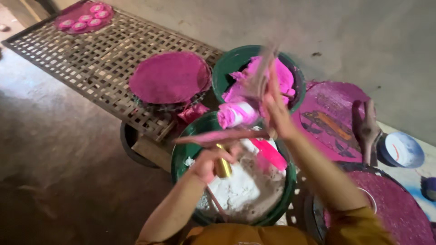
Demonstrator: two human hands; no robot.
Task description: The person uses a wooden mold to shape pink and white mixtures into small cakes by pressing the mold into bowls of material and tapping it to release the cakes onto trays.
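Brass tube (222, 167) sits gripped in our left hand (210, 162) over the green tub's (181, 156) near rim, while our right hand (274, 108) pinches a blurred pink strip (261, 75) above, seemingly mid-shaping, needing steadiness next.

Pretty dim overall — soft, flat light is thrown across the scene, darkest at lower left. The right hand (272, 106) is smeared by motion blur; edges look slightly stretched.
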